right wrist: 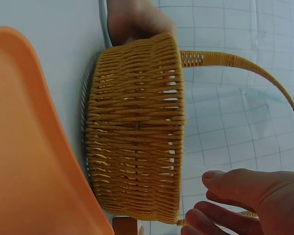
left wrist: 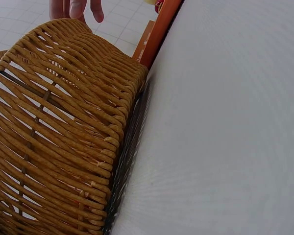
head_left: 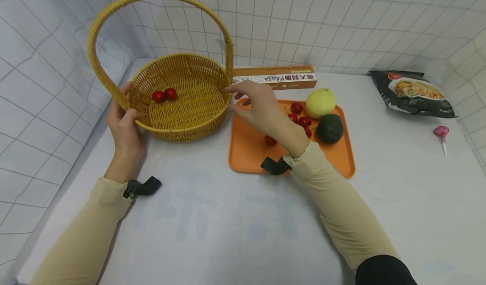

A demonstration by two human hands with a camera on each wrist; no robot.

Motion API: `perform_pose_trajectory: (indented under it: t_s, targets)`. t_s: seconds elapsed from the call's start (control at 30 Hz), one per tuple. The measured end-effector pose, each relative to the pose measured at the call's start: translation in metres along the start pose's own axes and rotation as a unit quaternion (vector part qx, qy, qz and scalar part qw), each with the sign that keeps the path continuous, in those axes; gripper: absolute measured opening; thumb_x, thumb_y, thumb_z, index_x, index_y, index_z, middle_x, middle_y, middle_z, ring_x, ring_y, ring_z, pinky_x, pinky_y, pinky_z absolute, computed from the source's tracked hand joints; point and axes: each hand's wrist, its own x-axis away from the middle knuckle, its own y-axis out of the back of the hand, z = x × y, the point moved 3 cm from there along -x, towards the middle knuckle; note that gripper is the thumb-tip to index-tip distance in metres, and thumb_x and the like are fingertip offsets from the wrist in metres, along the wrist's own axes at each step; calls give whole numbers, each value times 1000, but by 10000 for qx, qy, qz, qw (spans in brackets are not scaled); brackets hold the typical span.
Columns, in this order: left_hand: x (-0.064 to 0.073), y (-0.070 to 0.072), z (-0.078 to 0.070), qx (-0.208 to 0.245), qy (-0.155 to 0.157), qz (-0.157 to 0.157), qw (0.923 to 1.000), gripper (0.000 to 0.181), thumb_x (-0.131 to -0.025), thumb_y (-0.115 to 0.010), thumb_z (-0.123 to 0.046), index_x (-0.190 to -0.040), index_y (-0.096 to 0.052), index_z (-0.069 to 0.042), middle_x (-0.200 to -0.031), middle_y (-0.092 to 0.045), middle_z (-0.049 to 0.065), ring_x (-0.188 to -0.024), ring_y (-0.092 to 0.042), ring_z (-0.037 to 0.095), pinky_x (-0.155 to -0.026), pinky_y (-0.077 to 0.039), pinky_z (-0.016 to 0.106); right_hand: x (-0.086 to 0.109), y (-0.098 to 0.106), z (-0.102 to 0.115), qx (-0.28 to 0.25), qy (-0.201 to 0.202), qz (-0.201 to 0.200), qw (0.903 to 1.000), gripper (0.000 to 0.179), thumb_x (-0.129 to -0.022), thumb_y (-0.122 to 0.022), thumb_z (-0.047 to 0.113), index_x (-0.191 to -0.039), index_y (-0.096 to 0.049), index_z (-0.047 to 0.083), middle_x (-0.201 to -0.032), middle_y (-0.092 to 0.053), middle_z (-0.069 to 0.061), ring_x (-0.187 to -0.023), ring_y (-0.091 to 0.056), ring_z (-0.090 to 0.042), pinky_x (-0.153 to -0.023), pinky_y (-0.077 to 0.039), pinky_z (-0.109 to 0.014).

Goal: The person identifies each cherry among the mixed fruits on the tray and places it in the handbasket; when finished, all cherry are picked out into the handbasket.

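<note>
A yellow wicker basket [head_left: 183, 134] with a tall arched handle stands on the table at the left, two red cherries [head_left: 165, 95] lying inside it. My left hand [head_left: 128, 143] grips its left rim, thumb over the edge and the other fingers behind the wall. At the opposite rim hovers my right hand [head_left: 267, 112], fingers loosely bent. In the right wrist view the thumb and fingers of this hand [right wrist: 250, 198] stand apart with nothing between them, beside the basket's wall [right wrist: 137, 127]. The left wrist view is mostly filled by the woven side [left wrist: 63, 117].
Right of the basket, an orange tray [head_left: 247, 160] bears several cherries [head_left: 305, 121], a yellow-green fruit [head_left: 320, 103] and a dark green one [head_left: 330, 129]. Behind it lies a pasta box [head_left: 281, 78]. A black noodle packet [head_left: 415, 94] and a lollipop [head_left: 441, 131] lie far right.
</note>
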Motion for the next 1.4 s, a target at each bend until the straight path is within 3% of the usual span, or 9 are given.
perform_pose_trajectory:
  t_s: [0.33,0.6,0.83,1.1,1.4]
  targets:
    - [0,0,0,-51,-11,38,10000,75,-77,-40,9,-142,-67,-17,-148,-60,5,-136,-51,21,-102,-39,24,2,23,-13,-89,-504,273,9983,34,-97,-75,16,-130,-74,8,-125,-75,-5,-111,-68,-20,-92,-59,-33]
    - [0,-4,1,305,25,-18,9995,73,-76,-41,11,-140,-68,-13,-147,-61,7,-132,-52,21,-100,-41,24,13,37,-24,-70,-837,794,9933,37,-96,-77,20,-132,-72,8,-129,-73,-8,-113,-69,-23,-96,-57,-40]
    - [1,-2,0,293,-12,-79,9995,74,-75,-40,11,-140,-68,-12,-146,-62,6,-132,-52,20,-99,-40,24,25,44,-34,-169,-967,1348,9860,38,-97,-77,26,-131,-72,10,-127,-73,-9,-113,-69,-21,-98,-57,-40]
    - [0,-4,0,147,-29,57,9999,73,-77,-41,10,-141,-67,-13,-150,-59,5,-139,-50,22,-105,-39,24,35,53,-50,-529,-1316,2173,9658,46,-96,-79,26,-137,-69,8,-136,-70,-10,-124,-66,-27,-102,-55,-43]
    - [-1,-3,-2,145,-10,38,9999,73,-77,-41,11,-140,-68,-14,-149,-60,5,-137,-51,21,-104,-40,23,40,48,-59,-944,-1303,3196,9338,45,-91,-82,14,-134,-70,6,-126,-75,-9,-119,-67,-25,-106,-51,-45]
